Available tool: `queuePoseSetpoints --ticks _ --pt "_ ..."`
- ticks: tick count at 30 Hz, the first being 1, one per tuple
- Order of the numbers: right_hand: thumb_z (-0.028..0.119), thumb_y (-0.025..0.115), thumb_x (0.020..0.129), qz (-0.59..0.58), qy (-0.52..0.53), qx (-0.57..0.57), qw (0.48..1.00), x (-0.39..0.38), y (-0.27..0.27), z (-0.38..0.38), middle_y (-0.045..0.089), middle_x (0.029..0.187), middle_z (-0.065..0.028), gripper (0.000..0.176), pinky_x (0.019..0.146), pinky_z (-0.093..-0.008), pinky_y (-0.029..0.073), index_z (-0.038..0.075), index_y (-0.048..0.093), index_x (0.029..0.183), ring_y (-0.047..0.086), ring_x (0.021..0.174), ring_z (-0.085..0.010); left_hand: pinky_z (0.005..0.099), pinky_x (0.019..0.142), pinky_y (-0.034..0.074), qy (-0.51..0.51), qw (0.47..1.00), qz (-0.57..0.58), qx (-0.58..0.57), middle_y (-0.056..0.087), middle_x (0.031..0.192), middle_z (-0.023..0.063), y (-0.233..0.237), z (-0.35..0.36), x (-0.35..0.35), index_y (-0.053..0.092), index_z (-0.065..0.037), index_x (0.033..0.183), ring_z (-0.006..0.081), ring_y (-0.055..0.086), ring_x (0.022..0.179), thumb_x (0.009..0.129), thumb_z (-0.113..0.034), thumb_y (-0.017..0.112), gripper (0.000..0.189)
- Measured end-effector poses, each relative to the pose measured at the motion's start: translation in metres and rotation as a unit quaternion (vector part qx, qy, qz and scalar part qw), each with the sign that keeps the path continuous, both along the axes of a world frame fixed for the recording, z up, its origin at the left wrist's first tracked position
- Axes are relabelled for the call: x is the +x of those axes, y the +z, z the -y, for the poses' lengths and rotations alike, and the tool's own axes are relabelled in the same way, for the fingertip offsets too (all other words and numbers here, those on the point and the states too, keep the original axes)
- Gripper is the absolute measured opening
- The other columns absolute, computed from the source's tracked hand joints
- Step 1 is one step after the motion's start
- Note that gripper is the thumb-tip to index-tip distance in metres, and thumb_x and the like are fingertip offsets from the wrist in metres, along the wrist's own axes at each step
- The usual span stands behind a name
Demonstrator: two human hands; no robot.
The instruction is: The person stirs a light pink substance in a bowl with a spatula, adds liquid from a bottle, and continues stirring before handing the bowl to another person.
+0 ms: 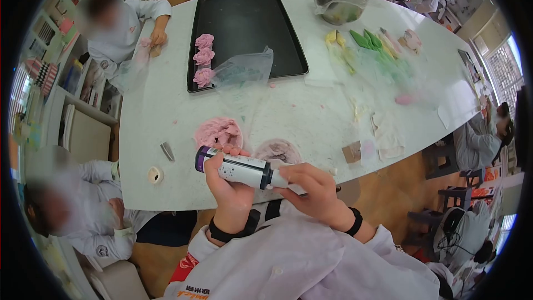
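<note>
Near the table's front edge, my left hand (229,189) is wrapped round a white cylindrical bottle (240,169) with a purple end, a black collar and dark specks. The bottle lies tilted, purple end up to the left. My right hand (313,191) pinches its pale narrow tip beyond the collar; the fingers partly hide that part. Just behind the bottle stands a bowl of pink cream (218,131). Beside it is a second bowl (278,150) with pale pink residue, partly covered by the bottle and my right hand.
A black tray (244,28) holds several pink piped flowers (204,56) and a clear piping bag (244,68). Green piping bags (367,40), a steel bowl (341,8), a cloth (387,138), a small box (352,153) and a metal nozzle (167,151) share the table. People (91,200) sit left.
</note>
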State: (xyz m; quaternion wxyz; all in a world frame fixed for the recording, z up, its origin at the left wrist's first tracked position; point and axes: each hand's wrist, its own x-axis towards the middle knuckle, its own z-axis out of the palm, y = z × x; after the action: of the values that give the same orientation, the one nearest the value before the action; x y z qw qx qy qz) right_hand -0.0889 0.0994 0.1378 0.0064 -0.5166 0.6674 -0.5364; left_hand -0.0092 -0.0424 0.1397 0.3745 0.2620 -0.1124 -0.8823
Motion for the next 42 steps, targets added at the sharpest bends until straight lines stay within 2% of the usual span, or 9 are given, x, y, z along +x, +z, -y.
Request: queuePoseSetpoints --ticks 4,10,14,20,23,30,33,38,42 --pt "0.001 0.078 0.069 0.343 0.128 0.198 0.909 -0.015 -0.008 -0.010 0.064 0.079 -0.0070 0.028 0.049 -0.0231 0.044 0.003 0.062 0.092 0.060 0.057 -0.0107 0.0313 0.082 0.043 -0.012 0.993 -0.071 -0.091 0.047 0.084 0.0006 0.007 -0.004 0.006 0.045 -0.012 0.100 0.0130 0.049 0.079 0.075 -0.013 0.057 0.027" --pt "0.013 0.066 0.083 0.156 0.015 -0.040 0.987 -0.005 0.005 0.008 0.063 0.070 -0.0056 0.012 0.045 -0.0227 0.041 0.003 0.062 0.088 0.053 0.050 -0.0086 0.0318 0.082 0.042 0.033 0.996 -0.051 -0.058 0.047 0.084 0.0005 0.011 -0.004 0.007 0.045 -0.011 0.099 0.0128 0.049 0.079 0.074 -0.012 0.058 0.028" --pt "0.006 0.081 0.065 0.150 0.178 0.156 0.960 -0.026 -0.015 -0.015 0.065 0.083 -0.0073 0.041 0.052 -0.0242 0.044 0.005 0.058 0.100 0.057 0.062 -0.0110 0.0317 0.082 0.042 0.034 0.996 -0.060 -0.058 0.047 0.083 0.0005 0.012 -0.004 0.010 0.045 -0.011 0.098 0.0124 0.049 0.079 0.074 -0.013 0.058 0.027" --pt "0.009 0.077 0.070 0.044 0.053 0.059 0.996 -0.012 -0.001 0.000 0.064 0.075 -0.0045 0.027 0.051 -0.0262 0.043 0.005 0.062 0.091 0.057 0.061 -0.0149 0.0319 0.082 0.043 0.051 0.996 -0.047 -0.047 0.048 0.083 0.0002 0.009 0.000 0.013 0.045 -0.011 0.097 0.0124 0.049 0.079 0.073 -0.013 0.059 0.027" --pt "0.008 0.075 0.071 0.195 0.118 0.102 0.968 -0.019 -0.006 -0.002 0.063 0.074 -0.0042 0.027 0.051 -0.0267 0.044 0.004 0.061 0.094 0.057 0.060 -0.0162 0.0317 0.082 0.043 0.051 0.997 -0.045 -0.041 0.048 0.082 0.0000 0.012 -0.002 0.012 0.046 -0.011 0.097 0.0125 0.049 0.078 0.073 -0.012 0.059 0.027" --pt "0.012 0.069 0.077 0.113 0.087 0.139 0.980 -0.012 0.003 -0.004 0.060 0.068 -0.0047 0.021 0.050 -0.0272 0.042 0.002 0.059 0.094 0.055 0.055 -0.0165 0.0313 0.083 0.043 0.027 0.997 -0.059 -0.051 0.048 0.083 0.0002 0.009 -0.005 0.006 0.046 -0.011 0.099 0.0129 0.050 0.079 0.074 -0.011 0.058 0.028" --pt "0.015 0.068 0.077 0.346 0.132 0.145 0.918 -0.006 -0.009 -0.005 0.057 0.065 -0.0062 0.020 0.049 -0.0281 0.042 0.003 0.058 0.090 0.053 0.052 -0.0175 0.0315 0.083 0.043 0.024 0.996 -0.049 -0.073 0.048 0.083 0.0002 0.011 -0.008 0.003 0.046 -0.012 0.100 0.0130 0.050 0.079 0.074 -0.012 0.058 0.029" --pt "0.022 0.067 0.078 -0.019 0.024 0.022 0.999 -0.013 -0.008 -0.006 0.050 0.058 -0.0081 0.025 0.044 -0.0292 0.037 0.002 0.051 0.076 0.048 0.047 -0.0200 0.0323 0.088 0.043 -0.044 0.998 -0.043 -0.018 0.048 0.085 -0.0016 0.017 -0.018 0.002 0.045 -0.014 0.101 0.0122 0.050 0.082 0.074 -0.012 0.058 0.030" --pt "0.030 0.061 0.083 0.050 0.015 -0.041 0.998 0.004 -0.023 -0.016 0.048 0.057 -0.0041 0.032 0.043 -0.0282 0.034 0.002 0.049 0.071 0.046 0.046 -0.0149 0.0343 0.092 0.042 -0.090 0.988 -0.112 -0.058 0.047 0.084 -0.0028 0.019 -0.024 0.004 0.042 -0.016 0.102 0.0116 0.050 0.083 0.073 -0.011 0.060 0.034"
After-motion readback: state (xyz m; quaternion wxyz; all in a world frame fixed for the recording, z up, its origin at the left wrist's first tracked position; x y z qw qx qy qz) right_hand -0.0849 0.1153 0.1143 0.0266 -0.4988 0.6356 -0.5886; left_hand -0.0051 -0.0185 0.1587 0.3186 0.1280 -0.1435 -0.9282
